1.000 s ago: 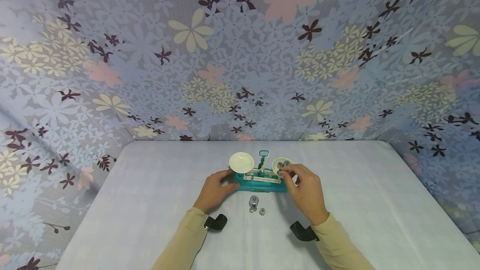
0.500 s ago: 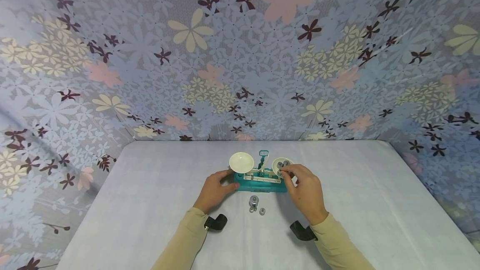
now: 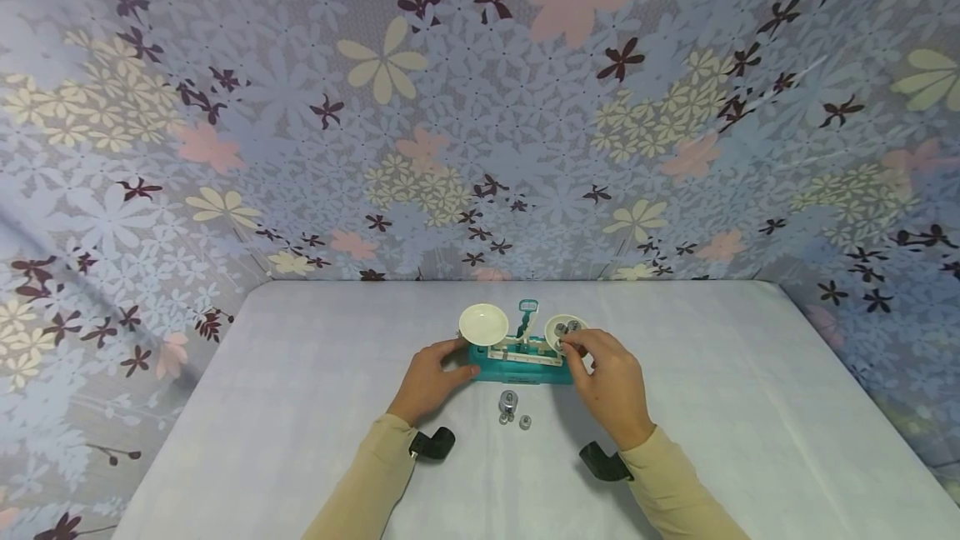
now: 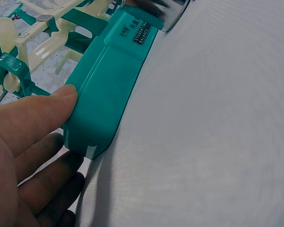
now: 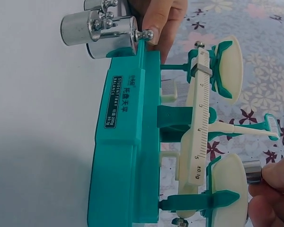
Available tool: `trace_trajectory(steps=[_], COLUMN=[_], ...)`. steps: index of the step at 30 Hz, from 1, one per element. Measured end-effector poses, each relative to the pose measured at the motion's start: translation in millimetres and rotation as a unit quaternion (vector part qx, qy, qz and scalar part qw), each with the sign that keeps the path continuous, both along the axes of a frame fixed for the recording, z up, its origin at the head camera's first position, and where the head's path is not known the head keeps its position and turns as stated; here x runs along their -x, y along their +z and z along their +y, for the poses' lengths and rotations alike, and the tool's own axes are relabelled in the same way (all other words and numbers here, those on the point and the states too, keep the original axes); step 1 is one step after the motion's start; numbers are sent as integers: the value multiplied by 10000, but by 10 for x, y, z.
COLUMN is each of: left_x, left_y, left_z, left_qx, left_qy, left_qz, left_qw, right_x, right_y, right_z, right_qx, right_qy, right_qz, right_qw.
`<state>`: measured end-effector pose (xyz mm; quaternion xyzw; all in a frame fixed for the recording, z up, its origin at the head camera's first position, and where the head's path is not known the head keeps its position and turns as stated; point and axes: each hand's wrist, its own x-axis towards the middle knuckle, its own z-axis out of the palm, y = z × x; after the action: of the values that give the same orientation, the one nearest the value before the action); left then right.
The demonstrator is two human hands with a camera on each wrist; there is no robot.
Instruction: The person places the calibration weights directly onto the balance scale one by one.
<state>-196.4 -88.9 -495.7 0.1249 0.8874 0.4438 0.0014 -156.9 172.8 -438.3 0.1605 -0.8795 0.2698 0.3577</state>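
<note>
A teal tray balance (image 3: 517, 371) with two cream pans stands on the table. My left hand (image 3: 427, 377) holds the left end of its base, thumb against the teal body in the left wrist view and the other fingers partly hidden behind. The left pan (image 3: 483, 325) bears nothing. In the right pan (image 3: 552, 327) stand several metal weights (image 3: 574, 326). At that pan my right hand (image 3: 615, 390) pinches a small balance weight (image 5: 252, 171) between thumb and finger; its base meets the pan in the right wrist view.
In front of the balance stand a large metal weight (image 3: 508, 401) with small ones beside it, and another small weight (image 3: 525, 422) to the right. A pale cloth (image 3: 337, 340) covers the table. Flower-patterned fabric (image 3: 480, 107) rises behind.
</note>
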Motion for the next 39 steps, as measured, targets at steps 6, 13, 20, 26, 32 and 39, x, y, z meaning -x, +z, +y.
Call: trace_trajectory(steps=[6, 13, 20, 26, 32, 39], left_x=[0, 0, 3, 0, 1, -5], left_y=[0, 8, -1, -3, -5, -2], left_z=[1, 2, 5, 4, 3, 3], left_qx=[22, 34, -22, -18, -5, 2], left_qy=[-3, -21, -17, -7, -24, -25], left_qz=[9, 62, 18, 28, 64, 27], left_qw=[10000, 10000, 10000, 10000, 10000, 10000], right_x=[0, 8, 9, 9, 9, 12], right_y=[-7, -19, -23, -35, -45, -55], right_z=[0, 8, 9, 8, 10, 11], right_qx=[-7, -93, -135, -138, -121, -126], right_qy=[49, 77, 49, 63, 81, 104], right_qz=[-41, 42, -63, -90, -63, -33], right_qw=[10000, 9999, 9999, 9998, 9999, 9999])
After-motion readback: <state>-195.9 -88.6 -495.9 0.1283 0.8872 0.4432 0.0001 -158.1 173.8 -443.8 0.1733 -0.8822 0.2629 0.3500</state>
